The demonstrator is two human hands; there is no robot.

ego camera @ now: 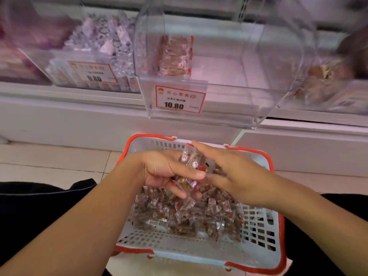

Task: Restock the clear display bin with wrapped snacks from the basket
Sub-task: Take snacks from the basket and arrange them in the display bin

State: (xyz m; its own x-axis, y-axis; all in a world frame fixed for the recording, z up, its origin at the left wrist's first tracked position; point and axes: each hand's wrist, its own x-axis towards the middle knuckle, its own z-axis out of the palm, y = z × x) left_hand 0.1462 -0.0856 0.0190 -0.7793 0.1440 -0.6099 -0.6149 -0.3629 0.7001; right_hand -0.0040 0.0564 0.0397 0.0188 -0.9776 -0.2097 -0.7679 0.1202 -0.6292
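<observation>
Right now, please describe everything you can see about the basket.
The basket is white perforated plastic with red rims and handles, apparently folded down. It sits low before the shelf, under the clear display bin. A heap of wrapped snacks fills its middle. The left hand and right hand are above it with several snacks.

A person's two forearms are showing bare to the edge of the view, with no sleeves, watch or rings visible. The left hand (pixel 159 172) and right hand (pixel 233 176) are ungloved. Dark, possibly black, trousers (pixel 39 208) are covering both legs.
</observation>
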